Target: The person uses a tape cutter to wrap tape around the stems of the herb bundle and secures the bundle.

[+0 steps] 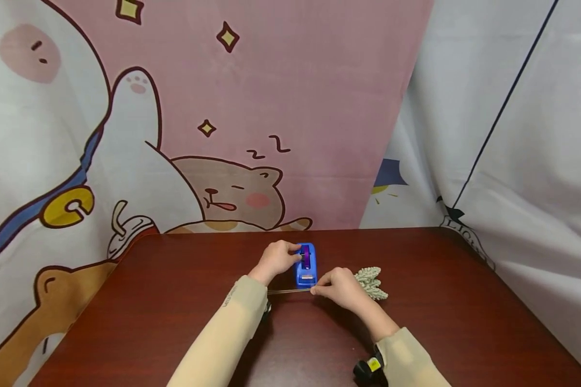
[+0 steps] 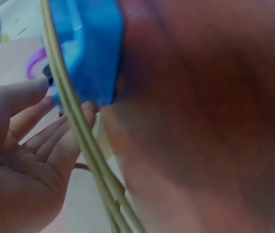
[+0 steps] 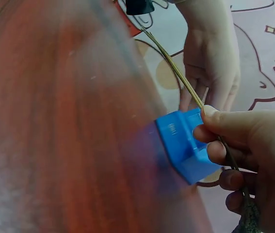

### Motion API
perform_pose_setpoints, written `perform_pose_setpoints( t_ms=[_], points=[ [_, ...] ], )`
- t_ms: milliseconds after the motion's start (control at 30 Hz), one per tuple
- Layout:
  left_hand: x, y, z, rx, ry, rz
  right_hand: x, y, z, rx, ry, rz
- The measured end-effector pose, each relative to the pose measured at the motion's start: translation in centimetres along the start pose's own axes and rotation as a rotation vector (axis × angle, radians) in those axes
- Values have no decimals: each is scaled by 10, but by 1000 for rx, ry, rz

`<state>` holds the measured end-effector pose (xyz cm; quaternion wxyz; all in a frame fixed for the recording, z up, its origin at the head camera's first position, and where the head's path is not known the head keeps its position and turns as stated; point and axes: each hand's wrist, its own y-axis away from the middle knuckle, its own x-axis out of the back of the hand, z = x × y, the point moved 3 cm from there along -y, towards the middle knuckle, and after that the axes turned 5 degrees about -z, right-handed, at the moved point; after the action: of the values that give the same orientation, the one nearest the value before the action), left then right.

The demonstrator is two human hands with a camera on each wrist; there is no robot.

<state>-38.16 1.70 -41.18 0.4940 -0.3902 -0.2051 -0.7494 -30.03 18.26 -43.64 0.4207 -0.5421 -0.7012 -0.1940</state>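
Note:
A blue tape dispenser (image 1: 300, 275) with a purple roll (image 1: 306, 257) stands on the table in the head view. My left hand (image 1: 277, 259) holds it from the left, thumb and fingers at the roll's side; the left wrist view shows the thumb (image 2: 28, 94) by the roll's dark hub. Just in front of the dispenser, my right hand (image 1: 341, 288) pinches a small bunch of thin stems (image 3: 178, 73) between thumb and fingers. Pale green, grain-like heads (image 1: 372, 282) stick out on that hand's right. The stems reach left, crossing before the dispenser towards my left wrist.
The dark red-brown wooden table (image 1: 184, 290) extends all round the hands. A cloth backdrop (image 1: 319, 107) with cartoon animals hangs behind its far edge, and white fabric (image 1: 523, 161) borders the right side. A black wrist device (image 1: 365, 370) sits at the right sleeve.

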Motion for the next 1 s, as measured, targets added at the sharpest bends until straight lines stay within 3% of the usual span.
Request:
perform_pose_setpoints(
  t_ms=[167, 333, 500, 667, 1000],
  points=[
    [21, 9, 2, -18, -1, -52, 8, 1, -7, 4, 1, -1],
    [39, 25, 8, -55, 37, -216, 15, 2, -13, -2, 20, 8],
    [43, 43, 13, -117, 64, -330, 18, 3, -17, -19, 8, 4],
    [37, 54, 16, -182, 22, -348, 19, 3, -16, -10, 6, 24],
    [31, 66, 24, -141, 57, -302, 25, 3, -14, -44, -2, 64]
  ],
)
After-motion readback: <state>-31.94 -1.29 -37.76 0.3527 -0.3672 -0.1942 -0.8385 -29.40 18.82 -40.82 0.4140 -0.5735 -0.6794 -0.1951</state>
